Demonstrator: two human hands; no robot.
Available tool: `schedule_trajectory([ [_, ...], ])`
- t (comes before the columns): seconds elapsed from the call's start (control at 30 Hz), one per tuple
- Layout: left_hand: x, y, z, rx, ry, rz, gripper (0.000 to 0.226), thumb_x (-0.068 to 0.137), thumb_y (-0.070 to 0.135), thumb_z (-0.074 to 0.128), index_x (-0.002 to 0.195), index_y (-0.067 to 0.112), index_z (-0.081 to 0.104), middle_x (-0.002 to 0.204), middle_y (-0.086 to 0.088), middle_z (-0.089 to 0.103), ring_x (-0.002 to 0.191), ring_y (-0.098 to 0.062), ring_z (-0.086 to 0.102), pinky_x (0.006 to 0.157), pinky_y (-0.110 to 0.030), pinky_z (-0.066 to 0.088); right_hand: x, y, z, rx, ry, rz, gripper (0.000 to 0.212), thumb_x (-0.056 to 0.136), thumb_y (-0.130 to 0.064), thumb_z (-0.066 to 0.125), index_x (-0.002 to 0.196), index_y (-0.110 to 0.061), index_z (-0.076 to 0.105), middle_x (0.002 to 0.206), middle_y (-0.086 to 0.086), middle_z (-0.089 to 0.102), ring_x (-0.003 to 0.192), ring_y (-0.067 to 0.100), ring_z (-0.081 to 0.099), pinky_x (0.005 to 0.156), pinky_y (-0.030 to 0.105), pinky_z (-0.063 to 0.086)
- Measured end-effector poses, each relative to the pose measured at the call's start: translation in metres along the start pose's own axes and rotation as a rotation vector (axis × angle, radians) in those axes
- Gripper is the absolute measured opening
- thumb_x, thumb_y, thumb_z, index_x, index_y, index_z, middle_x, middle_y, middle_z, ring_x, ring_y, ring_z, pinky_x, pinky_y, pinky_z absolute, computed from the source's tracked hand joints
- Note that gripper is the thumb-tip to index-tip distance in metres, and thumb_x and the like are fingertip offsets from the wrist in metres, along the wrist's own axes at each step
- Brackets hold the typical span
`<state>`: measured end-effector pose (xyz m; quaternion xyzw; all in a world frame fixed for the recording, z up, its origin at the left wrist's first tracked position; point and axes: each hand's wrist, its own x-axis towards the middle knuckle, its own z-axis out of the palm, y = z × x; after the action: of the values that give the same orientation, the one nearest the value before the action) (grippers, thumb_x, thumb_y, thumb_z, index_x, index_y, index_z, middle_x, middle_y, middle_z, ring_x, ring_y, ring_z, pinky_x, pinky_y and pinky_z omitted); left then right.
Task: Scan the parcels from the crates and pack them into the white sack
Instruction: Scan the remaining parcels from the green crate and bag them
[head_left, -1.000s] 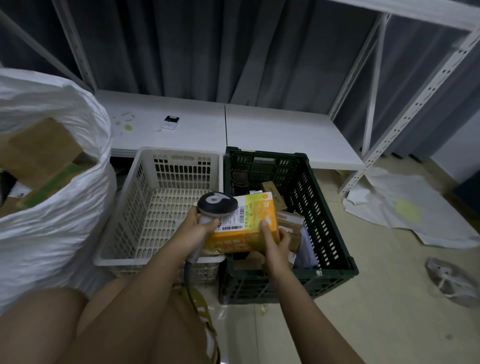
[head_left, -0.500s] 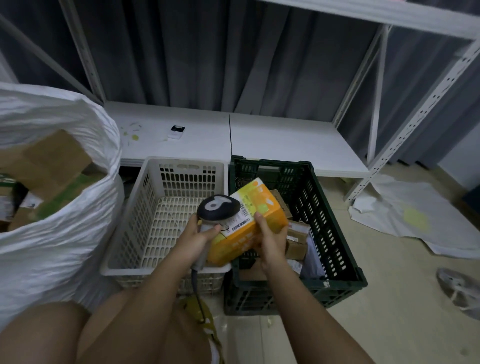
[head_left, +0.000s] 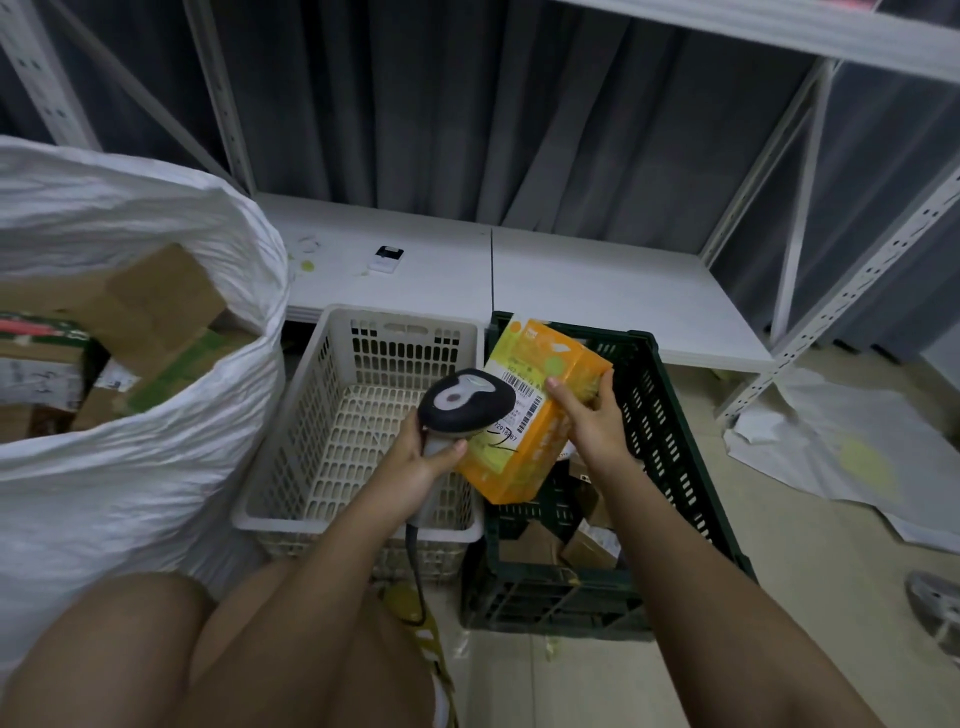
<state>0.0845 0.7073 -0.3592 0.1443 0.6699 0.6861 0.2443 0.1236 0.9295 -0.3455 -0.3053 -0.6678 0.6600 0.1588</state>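
Scanner (head_left: 466, 401) in left hand (head_left: 423, 457), fingers wrapped round its grip, dark head pointing at the label on the orange box (head_left: 535, 415). Right hand (head_left: 592, 421) holds the orange box by its right side, thumb on the top face, fingers curled round the far edge. Box is tilted, held in the air over the near left part of the green crate (head_left: 670, 467), its white barcode label (head_left: 519, 410) facing up and partly hidden by the scanner head. Scanner cable (head_left: 415, 577) hangs down between the person's legs. Green crate sits on the floor with several brown cardboard parcels (head_left: 587, 540) inside. White crate (head_left: 358, 415) stands just left of it, touching or nearly touching. White sack (head_left: 130, 467) is at the far left, mouth open, with cardboard boxes (head_left: 156, 306) showing inside. Low white shelf (head_left: 597, 291) behind the crates carries a small white and black gadget (head_left: 386, 259). Crumpled white sheet (head_left: 841, 452) lies on the floor at right.
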Motion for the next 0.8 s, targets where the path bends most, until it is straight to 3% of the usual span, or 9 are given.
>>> schedule_trajectory([
  [0.13, -0.0017, -0.0024, -0.0019, 0.026, 0.000, -0.009, 0.056, 0.090, 0.017, 0.063, 0.134, 0.033, 0.031, 0.132, 0.008, 0.050, 0.123, -0.016, 0.051, 0.109, -0.044, 0.039, 0.0016, -0.0006, 0.0012, -0.012, 0.017, 0.005, 0.109, 0.080, -0.044, 0.075, 0.156, -0.029, -0.002, 0.151, 0.004, 0.041, 0.126, 0.027, 0.052, 0.106, 0.053, 0.043],
  [0.8, -0.0062, 0.0025, -0.0031, 0.081, 0.008, -0.015, 0.060, 0.091, 0.019, 0.062, 0.143, 0.027, 0.033, 0.133, 0.006, 0.054, 0.121, -0.015, 0.052, 0.108, -0.043, 0.039, 0.0019, 0.0008, 0.0011, -0.038, 0.005, -0.020, 0.104, 0.081, -0.041, 0.074, 0.156, -0.029, 0.004, 0.148, 0.005, 0.043, 0.126, 0.027, 0.053, 0.105, 0.055, 0.044],
])
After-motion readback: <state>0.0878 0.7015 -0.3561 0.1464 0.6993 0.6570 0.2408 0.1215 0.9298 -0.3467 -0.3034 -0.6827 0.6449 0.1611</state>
